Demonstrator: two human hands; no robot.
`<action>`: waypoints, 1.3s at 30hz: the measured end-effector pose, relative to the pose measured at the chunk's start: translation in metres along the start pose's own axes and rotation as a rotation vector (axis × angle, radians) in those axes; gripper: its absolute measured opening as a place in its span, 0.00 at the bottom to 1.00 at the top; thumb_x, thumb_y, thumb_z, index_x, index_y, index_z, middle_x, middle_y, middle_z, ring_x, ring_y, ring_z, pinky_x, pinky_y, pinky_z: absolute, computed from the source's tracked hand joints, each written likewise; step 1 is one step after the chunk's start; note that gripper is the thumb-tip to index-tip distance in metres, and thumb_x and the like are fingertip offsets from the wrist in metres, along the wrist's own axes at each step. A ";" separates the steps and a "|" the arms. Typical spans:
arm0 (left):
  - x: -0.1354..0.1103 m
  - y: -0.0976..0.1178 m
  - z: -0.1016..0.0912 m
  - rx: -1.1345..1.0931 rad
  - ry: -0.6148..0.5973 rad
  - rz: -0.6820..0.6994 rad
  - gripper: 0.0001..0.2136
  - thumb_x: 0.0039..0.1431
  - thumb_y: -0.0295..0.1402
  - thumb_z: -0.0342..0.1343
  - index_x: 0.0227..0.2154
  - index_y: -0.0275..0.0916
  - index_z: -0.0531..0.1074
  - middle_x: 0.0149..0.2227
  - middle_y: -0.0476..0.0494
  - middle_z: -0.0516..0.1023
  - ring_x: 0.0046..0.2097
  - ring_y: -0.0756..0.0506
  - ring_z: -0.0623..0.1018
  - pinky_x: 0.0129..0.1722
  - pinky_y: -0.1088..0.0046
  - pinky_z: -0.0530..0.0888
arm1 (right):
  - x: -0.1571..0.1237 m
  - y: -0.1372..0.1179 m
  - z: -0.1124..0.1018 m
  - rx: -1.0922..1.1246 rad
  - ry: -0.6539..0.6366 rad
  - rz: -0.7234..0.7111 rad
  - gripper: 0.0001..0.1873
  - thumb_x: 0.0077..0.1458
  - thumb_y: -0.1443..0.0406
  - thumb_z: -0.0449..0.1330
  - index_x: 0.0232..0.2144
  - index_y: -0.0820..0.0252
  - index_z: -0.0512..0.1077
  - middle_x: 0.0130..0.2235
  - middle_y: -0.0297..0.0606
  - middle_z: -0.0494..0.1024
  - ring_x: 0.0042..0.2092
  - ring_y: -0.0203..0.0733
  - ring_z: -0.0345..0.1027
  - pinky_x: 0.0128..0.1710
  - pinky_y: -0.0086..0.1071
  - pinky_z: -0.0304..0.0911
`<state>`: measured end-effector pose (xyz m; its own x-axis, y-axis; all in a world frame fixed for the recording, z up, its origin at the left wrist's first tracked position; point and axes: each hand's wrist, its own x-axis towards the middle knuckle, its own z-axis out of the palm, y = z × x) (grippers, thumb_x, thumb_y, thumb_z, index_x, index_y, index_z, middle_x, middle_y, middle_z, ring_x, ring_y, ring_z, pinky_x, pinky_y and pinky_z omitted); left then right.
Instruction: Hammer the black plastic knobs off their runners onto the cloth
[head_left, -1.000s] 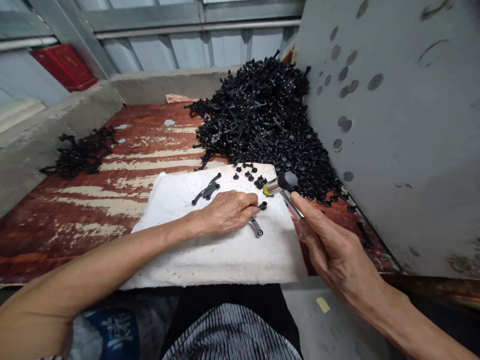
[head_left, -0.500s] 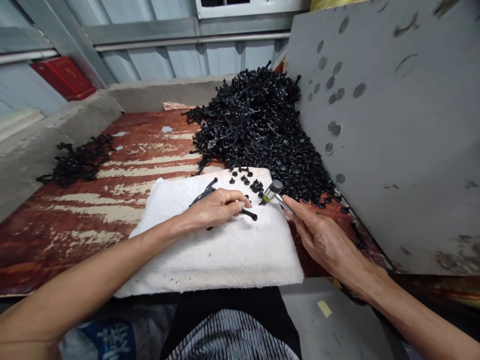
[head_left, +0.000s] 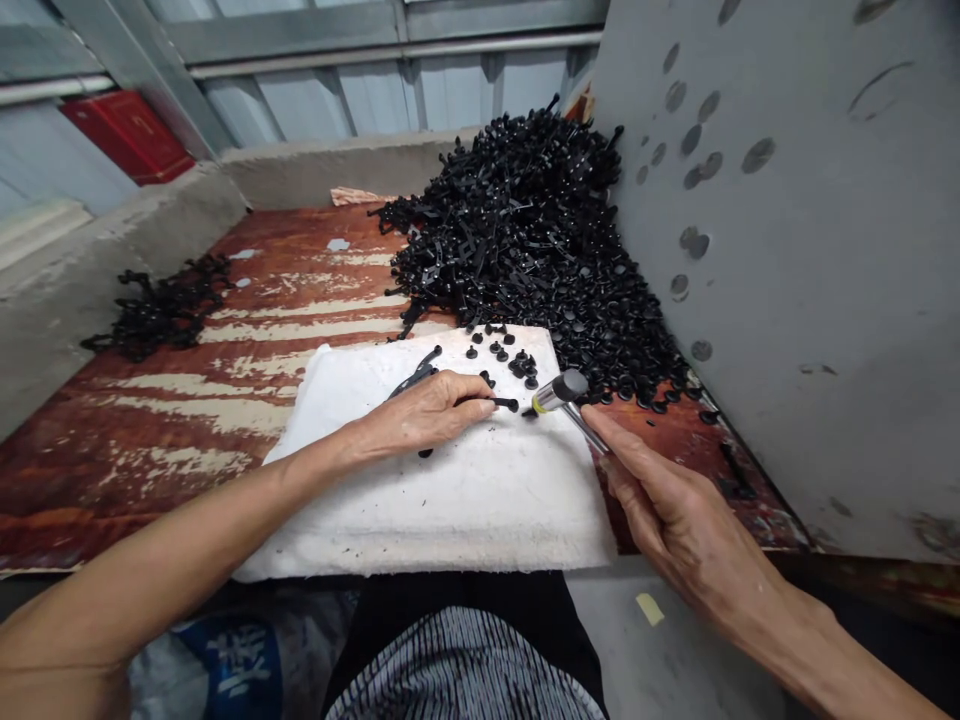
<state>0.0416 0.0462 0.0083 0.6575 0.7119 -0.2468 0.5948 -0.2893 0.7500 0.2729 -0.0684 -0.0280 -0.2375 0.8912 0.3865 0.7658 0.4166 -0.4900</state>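
Note:
My left hand [head_left: 439, 408] pinches a slim black bar with a rounded end [head_left: 512, 404], its tip pointing right over a white cloth pad [head_left: 465, 510]. Other black bars [head_left: 417, 378] lie on the pad, partly under that hand. My right hand [head_left: 667, 490] is closed round the metal handle of a small hammer [head_left: 559, 390]. Its head has a dark grey face, a silver body and a yellow band, and is tilted low over the pad's right side. Several small black disc pieces with stems [head_left: 523, 363] are scattered on the pad beyond my hands.
A large heap of black parts [head_left: 517, 230] rises behind the pad, against a grey panel [head_left: 810, 300] on the right. A smaller pile of black parts [head_left: 169, 305] lies at left on the worn red-brown tabletop [head_left: 172, 420]. A concrete ledge [head_left: 352, 160] borders the back.
The bar in my left hand has swung from slanting down to nearly level, its end further up in the view. The hammer appears slightly further right. The view itself has shifted a little.

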 end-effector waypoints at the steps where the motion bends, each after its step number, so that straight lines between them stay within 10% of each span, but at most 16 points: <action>1: 0.001 0.000 0.000 0.011 0.000 0.001 0.13 0.60 0.36 0.47 0.34 0.34 0.73 0.19 0.56 0.59 0.21 0.54 0.58 0.22 0.77 0.57 | -0.002 -0.001 0.000 -0.017 0.004 -0.011 0.29 0.61 0.73 0.47 0.64 0.56 0.59 0.55 0.46 0.75 0.52 0.47 0.73 0.48 0.42 0.71; 15: 0.010 0.004 0.003 0.065 0.065 0.018 0.11 0.60 0.34 0.46 0.26 0.36 0.68 0.20 0.54 0.60 0.22 0.54 0.59 0.22 0.77 0.56 | 0.002 0.019 0.006 -0.056 -0.030 0.127 0.24 0.61 0.70 0.48 0.59 0.66 0.65 0.41 0.47 0.83 0.35 0.45 0.79 0.32 0.34 0.74; 39: 0.029 0.011 0.014 0.077 0.074 0.063 0.12 0.59 0.31 0.46 0.20 0.37 0.61 0.15 0.56 0.58 0.20 0.55 0.58 0.21 0.77 0.54 | -0.003 0.027 0.011 0.128 -0.011 0.237 0.24 0.64 0.66 0.48 0.60 0.64 0.65 0.46 0.44 0.81 0.47 0.48 0.76 0.44 0.39 0.73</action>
<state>0.0739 0.0551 0.0005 0.6604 0.7352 -0.1525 0.5892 -0.3815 0.7123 0.2878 -0.0583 -0.0512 -0.0671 0.9682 0.2411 0.7189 0.2145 -0.6612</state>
